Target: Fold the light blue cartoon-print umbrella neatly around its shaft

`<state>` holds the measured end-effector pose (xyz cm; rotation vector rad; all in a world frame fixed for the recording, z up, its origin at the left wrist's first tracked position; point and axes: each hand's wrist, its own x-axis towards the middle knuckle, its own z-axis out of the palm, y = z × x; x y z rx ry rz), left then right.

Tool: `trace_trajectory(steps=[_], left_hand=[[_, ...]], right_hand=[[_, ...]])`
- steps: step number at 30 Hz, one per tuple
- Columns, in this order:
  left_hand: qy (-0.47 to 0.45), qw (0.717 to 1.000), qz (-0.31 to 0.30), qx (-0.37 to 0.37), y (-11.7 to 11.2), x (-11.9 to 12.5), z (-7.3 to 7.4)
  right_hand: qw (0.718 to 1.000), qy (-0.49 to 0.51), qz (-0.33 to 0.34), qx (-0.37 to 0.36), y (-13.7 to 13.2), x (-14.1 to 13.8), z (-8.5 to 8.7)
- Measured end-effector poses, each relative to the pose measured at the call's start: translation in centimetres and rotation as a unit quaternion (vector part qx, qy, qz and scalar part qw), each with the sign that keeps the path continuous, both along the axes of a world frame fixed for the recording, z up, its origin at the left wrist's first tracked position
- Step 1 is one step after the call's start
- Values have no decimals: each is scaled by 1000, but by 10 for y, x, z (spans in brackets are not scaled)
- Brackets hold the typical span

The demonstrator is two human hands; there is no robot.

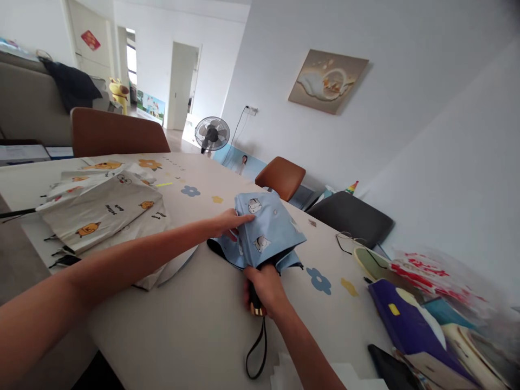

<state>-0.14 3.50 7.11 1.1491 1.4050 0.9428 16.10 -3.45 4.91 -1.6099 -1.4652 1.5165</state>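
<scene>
A light blue folding umbrella (280, 230) with white cartoon animals is held over the table, its canopy loose and bunched. My right hand (264, 287) is closed around its black handle, which has a gold band and a hanging black wrist strap (257, 357). With thumb and fingers, my left hand (231, 221) pinches the canopy's left side; some of those fingers are hidden behind the cloth. To the left lies a second umbrella (117, 211), cream with yellow ducks, half folded on the table.
Flower decals mark the white table (195, 319). At right are eyeglasses (345, 244), a purple pouch (406, 319), a plastic bag (439, 276) and a dark phone-like slab (390, 368). Brown chairs (117, 132), a black chair (351, 216) and a fan (212, 134) stand beyond.
</scene>
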Motion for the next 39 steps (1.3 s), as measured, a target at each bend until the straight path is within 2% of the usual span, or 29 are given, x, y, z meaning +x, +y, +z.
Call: trace_trajectory(steps=[4, 8, 10, 14, 19, 22, 25, 31, 35, 39], left_hand=[[-86, 992, -66, -64, -2, 6, -13], [-96, 983, -129, -88, -10, 14, -16], [-101, 982, -121, -102, -12, 18, -17], [-125, 984, -55, -119, -13, 22, -21], [-173, 978, -16, -120, -15, 23, -25], [-192, 975, -16, -112, -16, 24, -26], [-195, 973, -43, -114, -16, 24, -27], [-137, 987, -54, -68, -18, 26, -29], [-14, 999, -25, -44, -19, 27, -35], [101, 994, -46, -20, -12, 22, -34]], right_hand=[[995, 61, -24, -75, -3, -4, 1], [992, 90, -47, -78, -5, -9, 0], [990, 96, -53, -84, -6, -11, -1], [982, 123, -58, -128, -8, -14, -2], [953, 224, -68, -191, -8, -15, 0], [938, 260, -67, -221, -9, -14, 2], [923, 291, -53, -247, -9, -13, 2], [918, 306, -61, -243, -11, -16, -2], [920, 303, -75, -238, -11, -18, -3], [919, 301, -99, -233, -9, -18, -5]])
